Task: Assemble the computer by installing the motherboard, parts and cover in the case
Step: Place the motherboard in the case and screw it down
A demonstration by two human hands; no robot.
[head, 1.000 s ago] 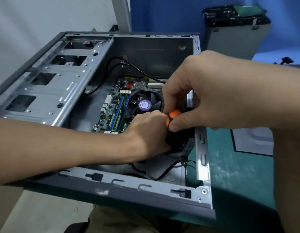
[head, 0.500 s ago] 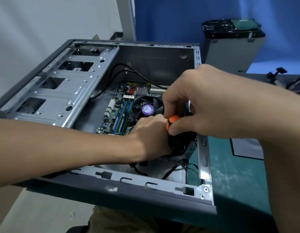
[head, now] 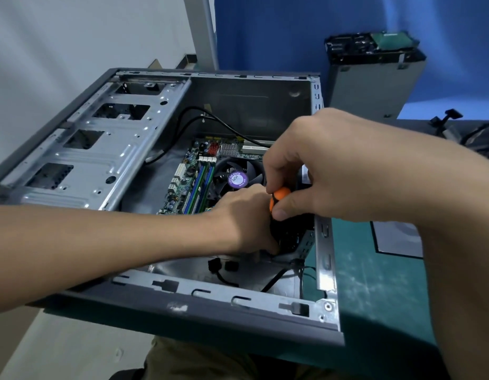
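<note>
Both hands hold almost the same station as a second ago; only the view has shifted slightly, so the case [head: 183, 286] sits lower in frame. Right hand [head: 334, 165] — thumb and fingers pinch the orange cap of the screwdriver [head: 279, 198], which stands near upright inside the case, close to its right wall. The left hand [head: 243, 218] reaches down beside the black lower handle. Its fingers are hidden, so it cannot be told whether they grip the tool or merely steady it. The motherboard [head: 194, 174] lies flat on the case floor, with the fan [head: 238, 178] just behind the left hand. The tip and any screw are out of sight.

Judged step: driving a fastener near the board's front right corner. Hazards — a tilted tool may slip off the screw head and gouge the board. Loose cables [head: 276, 278] lying just beside the work point may be caught under the tip. Over-tightening may stress the board. No cover is in view.
</note>
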